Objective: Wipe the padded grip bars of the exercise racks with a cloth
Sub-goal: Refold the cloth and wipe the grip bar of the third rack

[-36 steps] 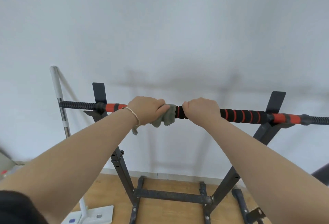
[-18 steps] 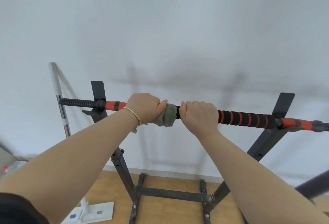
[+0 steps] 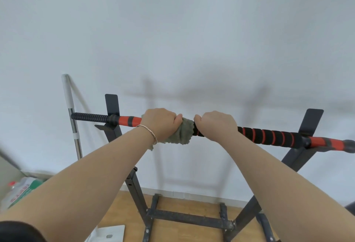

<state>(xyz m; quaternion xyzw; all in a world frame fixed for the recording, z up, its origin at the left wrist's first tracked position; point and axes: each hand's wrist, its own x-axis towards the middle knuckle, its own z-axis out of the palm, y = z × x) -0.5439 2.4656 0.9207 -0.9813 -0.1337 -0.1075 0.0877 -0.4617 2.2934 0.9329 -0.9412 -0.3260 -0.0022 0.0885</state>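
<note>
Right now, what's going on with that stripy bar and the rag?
A person is wiping the padded bar of an exercise rack. The left hand grips a grey-green cloth wrapped round the middle of the bar, and the right hand holds the bare padding right beside it. The bar lies across the rack's two uprights.

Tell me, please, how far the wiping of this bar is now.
Done: nothing shows for certain; no part of the bar looks visibly cleaner. In hand: the left hand grips the cloth wrapped round the bar near its middle, while the right hand holds the bar beside it. Left, probably: the striped padding to the right of that hand.
</note>
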